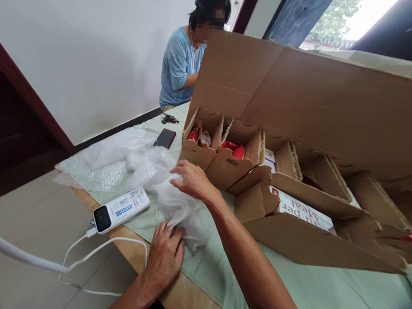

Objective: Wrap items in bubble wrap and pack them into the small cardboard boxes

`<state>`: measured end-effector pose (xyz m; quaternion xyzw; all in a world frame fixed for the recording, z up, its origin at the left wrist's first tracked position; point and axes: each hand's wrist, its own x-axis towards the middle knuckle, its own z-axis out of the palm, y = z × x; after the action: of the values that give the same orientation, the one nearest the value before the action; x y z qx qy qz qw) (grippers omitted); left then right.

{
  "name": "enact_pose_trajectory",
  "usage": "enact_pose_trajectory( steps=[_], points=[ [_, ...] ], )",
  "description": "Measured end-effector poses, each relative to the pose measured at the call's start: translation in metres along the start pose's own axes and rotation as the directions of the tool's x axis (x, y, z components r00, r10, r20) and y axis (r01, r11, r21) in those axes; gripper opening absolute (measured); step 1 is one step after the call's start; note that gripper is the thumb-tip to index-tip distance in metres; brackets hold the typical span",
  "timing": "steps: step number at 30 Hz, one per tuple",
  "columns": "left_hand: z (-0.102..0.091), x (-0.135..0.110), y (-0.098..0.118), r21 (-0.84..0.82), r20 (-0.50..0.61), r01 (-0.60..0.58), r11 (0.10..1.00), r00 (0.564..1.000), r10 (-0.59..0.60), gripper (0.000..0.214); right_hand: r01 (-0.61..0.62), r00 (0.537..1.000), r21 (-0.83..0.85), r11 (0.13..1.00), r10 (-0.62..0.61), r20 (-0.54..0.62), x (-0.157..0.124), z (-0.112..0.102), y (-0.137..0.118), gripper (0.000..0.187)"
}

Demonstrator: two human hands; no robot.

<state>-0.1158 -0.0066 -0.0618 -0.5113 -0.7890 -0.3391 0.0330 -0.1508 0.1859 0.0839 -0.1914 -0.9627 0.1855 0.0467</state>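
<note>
Crumpled clear bubble wrap (110,175) spreads over the table's left corner. My left hand (164,252) is at the wrap's near edge, its curled fingers closed on a gathered fold. Farther up, my right hand (194,181) rests over the middle of the wrap, thumb and fingers slightly apart, holding nothing that I can see. Close to the left of both hands lies a white device with a dark screen (121,210), a cable plugged into its end. A cardboard box with compartments (275,228) stands to the right of my right hand.
The box holds red packages (233,149) and a white carton (305,212); its tall flap (322,102) blocks the view behind. A phone (164,138) and keys (169,118) lie farther back. Across the table sits a person in blue (180,58). A white cable (20,256) hangs off the edge.
</note>
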Motion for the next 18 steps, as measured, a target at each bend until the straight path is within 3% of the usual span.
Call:
enact_pose_trajectory(
  steps=[5,9,13,15,18],
  points=[
    [0.0,0.0,0.002,-0.01,0.01,-0.026,1.0,1.0,0.026,0.038,-0.044,0.996,-0.033,0.998,0.042,-0.078,0.07,0.019,-0.031,0.033],
    [0.001,0.0,0.001,-0.016,0.026,-0.027,1.0,0.999,0.027,0.039,-0.053,0.996,0.008,0.999,0.054,-0.076,0.106,0.034,-0.035,0.02],
    [0.0,0.001,0.0,-0.023,0.026,-0.017,1.0,1.0,0.017,0.041,0.058,0.954,0.216,0.975,0.009,-0.299,0.101,0.019,-0.029,0.019],
    [-0.001,0.002,0.001,-0.026,0.03,-0.019,0.999,0.999,0.02,0.042,0.173,0.909,0.417,0.892,0.018,-0.417,0.091,0.004,-0.025,0.012],
    [-0.002,0.002,0.001,-0.033,0.034,-0.022,0.999,0.999,0.024,0.043,0.324,0.864,0.622,0.713,0.045,-0.501,0.073,-0.019,-0.02,0.013]
  ],
)
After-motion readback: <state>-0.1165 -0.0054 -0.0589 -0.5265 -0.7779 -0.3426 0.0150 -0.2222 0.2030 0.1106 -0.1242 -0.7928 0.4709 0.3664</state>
